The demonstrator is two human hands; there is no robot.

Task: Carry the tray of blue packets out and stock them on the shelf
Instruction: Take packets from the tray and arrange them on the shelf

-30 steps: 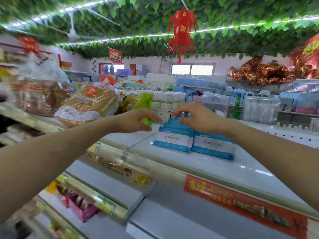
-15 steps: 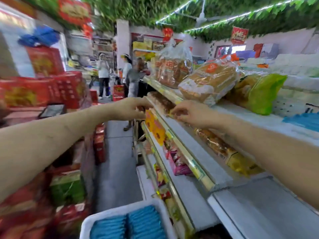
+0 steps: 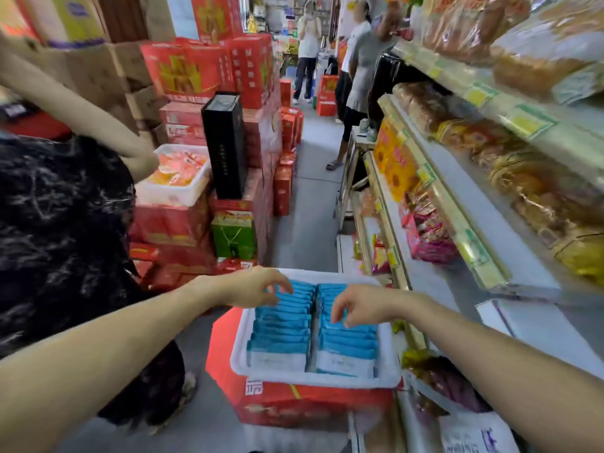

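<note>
far left, close up: a person in a dark patterned top (image 3: 65, 240), bare arm raised. behind them a white tub (image 3: 170, 194) of orange pkts sits on stacked red boxes (image 3: 192, 70), w/ a tall black box (image 3: 225, 145) upright and a green box (image 3: 232, 238) lower down. left hand (image 3: 261, 286) hovers over the far end of the left row, fingers loose and half curled, gripping nothing. below it the white tray (image 3: 242, 341) sits low in the aisle on a red carton (image 3: 294, 407), just beside the shelf foot. its long axis runs away from the camera, along the aisle. blue packets (image 3: 281, 335) stand on edge in 2 rows front to back, overlapped, each crosswise to the tray, white faces twd the camera, blue edges up. right hand (image 3: 356, 305) hangs over the right row, fingers drooping and relaxed; fingertips at the pkt tops, contact unclear. grey floor (image 3: 307, 207) runs back to two standing people (image 3: 359, 80). right: tiered shelf (image 3: 464, 233) w/ bagged bread (image 3: 539, 60) up top, pink pkts (image 3: 428, 237) lower.
</note>
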